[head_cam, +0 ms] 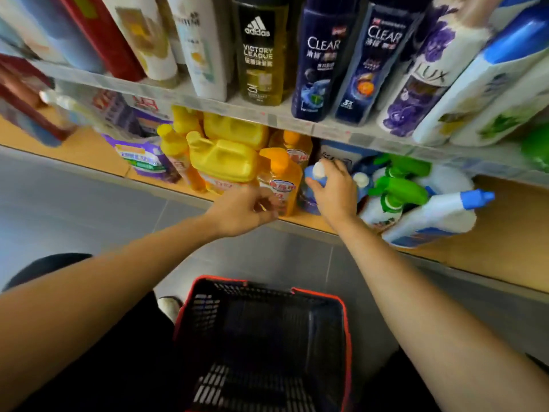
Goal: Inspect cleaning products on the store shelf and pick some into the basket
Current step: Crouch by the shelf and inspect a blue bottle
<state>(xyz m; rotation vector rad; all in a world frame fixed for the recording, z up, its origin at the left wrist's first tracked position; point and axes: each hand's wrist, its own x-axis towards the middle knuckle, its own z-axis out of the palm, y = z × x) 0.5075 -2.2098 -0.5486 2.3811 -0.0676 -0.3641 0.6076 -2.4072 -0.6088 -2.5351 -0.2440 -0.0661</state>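
On the low wooden shelf (505,233) stand cleaning products. My right hand (335,191) wraps around a blue bottle with a white cap (319,170), still standing on the shelf. Just left of it, my left hand (246,212) hovers with fingers loosely curled in front of an orange pump bottle (280,179), holding nothing that I can see. Yellow jugs (228,162) sit further left. A black basket with a red rim (264,346) rests on the floor below my arms, with nothing inside it.
Green spray bottles (398,188) and a white bottle with a blue cap (439,215) lie right of my right hand. A purple refill pouch (145,159) sits left. The upper shelf (267,114) holds shampoo and shower gel bottles. Grey tiled floor surrounds the basket.
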